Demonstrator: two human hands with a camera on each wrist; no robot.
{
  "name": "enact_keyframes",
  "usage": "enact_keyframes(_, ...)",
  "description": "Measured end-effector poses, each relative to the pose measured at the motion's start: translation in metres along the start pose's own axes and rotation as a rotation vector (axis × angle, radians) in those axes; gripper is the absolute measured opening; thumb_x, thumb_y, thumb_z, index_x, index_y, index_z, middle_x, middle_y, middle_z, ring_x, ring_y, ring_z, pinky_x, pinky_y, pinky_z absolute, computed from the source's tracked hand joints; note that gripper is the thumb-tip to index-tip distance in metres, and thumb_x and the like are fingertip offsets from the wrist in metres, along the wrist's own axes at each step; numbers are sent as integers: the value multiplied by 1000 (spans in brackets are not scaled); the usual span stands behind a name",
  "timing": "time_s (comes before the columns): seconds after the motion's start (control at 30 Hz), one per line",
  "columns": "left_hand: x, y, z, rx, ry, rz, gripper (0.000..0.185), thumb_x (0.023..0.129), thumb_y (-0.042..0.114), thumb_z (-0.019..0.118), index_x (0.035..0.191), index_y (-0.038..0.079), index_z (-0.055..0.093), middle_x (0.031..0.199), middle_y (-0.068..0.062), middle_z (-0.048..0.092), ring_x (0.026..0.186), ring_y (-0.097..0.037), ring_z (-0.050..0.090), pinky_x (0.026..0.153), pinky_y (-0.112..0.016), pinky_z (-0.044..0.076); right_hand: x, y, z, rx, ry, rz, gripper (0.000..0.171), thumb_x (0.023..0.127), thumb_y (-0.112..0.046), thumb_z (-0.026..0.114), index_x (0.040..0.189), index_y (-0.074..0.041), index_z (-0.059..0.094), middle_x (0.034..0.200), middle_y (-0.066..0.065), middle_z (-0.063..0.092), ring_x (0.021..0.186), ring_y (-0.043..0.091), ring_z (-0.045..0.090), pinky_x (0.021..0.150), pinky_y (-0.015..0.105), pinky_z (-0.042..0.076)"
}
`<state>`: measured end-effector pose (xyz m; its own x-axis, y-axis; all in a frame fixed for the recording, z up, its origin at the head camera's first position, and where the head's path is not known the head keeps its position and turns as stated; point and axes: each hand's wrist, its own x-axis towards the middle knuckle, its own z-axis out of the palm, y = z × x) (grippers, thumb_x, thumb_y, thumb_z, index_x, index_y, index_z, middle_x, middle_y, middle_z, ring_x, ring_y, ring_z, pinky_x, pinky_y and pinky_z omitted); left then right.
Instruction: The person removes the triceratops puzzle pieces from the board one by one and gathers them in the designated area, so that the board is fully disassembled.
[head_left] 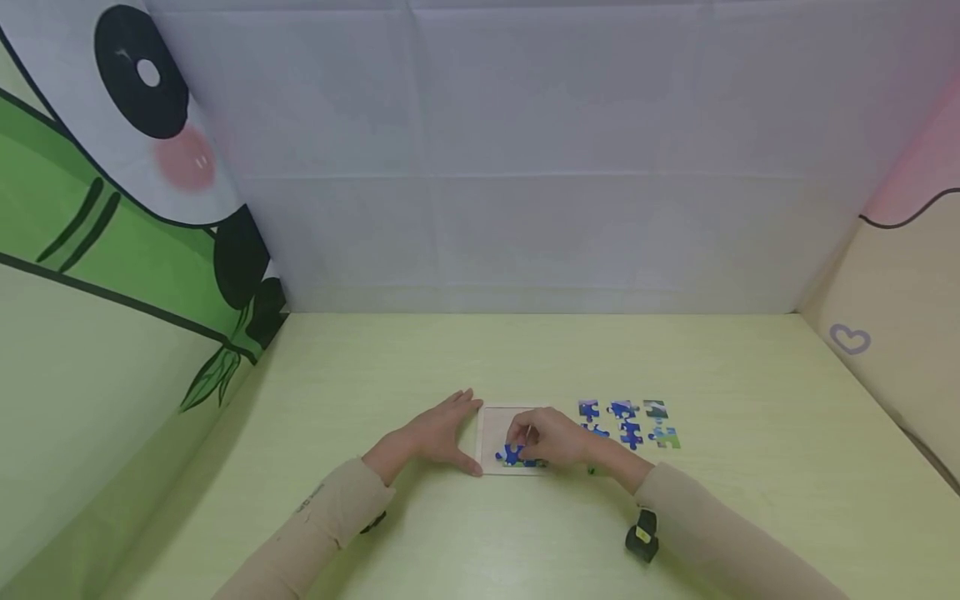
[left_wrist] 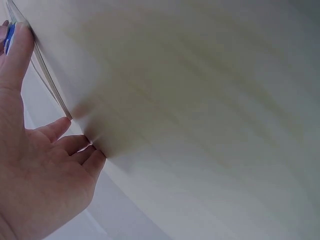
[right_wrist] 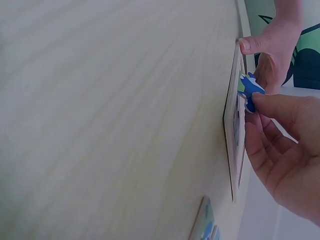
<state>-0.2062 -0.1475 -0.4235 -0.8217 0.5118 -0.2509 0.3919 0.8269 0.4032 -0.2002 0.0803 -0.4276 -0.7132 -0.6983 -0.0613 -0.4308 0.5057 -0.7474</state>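
A shallow, pale wooden puzzle frame (head_left: pixel 495 425) lies flat on the table. My left hand (head_left: pixel 442 435) is spread along its left side, thumb at the near corner and fingertips at the far one. Over the frame, my right hand (head_left: pixel 551 437) pinches a blue jigsaw piece (right_wrist: pixel 251 92) between thumb and fingers, as the right wrist view shows. Blue and green pieces show in the near part of the frame beneath my right hand, which partly hides them. In the left wrist view, the left hand (left_wrist: pixel 55 170) touches the frame's edge.
Several loose jigsaw pieces (head_left: pixel 631 433) lie in loose rows right of the frame, some partly hidden by the right hand and forearm. The pale wooden table (head_left: pixel 420 533) meets a white cloth backdrop (head_left: pixel 525 242) behind, with printed cloth at both sides.
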Motion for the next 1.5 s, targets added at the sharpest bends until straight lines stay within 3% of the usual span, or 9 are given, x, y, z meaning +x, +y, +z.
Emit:
enact_keyframes(0.43,2,-1,1,3,-8,-2,103,62,51,78,143,9,29,152,-13,17,140,-29,11,112,-47,21,0,0,-5,34,-12,-45,11,82,0,63,90,-6,66,83,5,64,73,8,54,67,18,49)
enact_keyframes(0.77,4,-1,3,3,-12,-4,104,61,52,78,143,9,28,152,-12,16,140,-29,11,111,-47,22,-5,0,-14,-11,14,-22,12,82,0,62,90,-8,66,85,0,65,78,9,57,69,18,49)
enact_keyframes(1.5,3,-3,5,-2,4,-8,105,60,52,79,143,10,29,152,-12,16,140,-29,11,111,-48,22,-53,23,-54,-66,63,-27,12,83,3,59,91,-5,64,83,2,64,74,8,57,68,20,51)
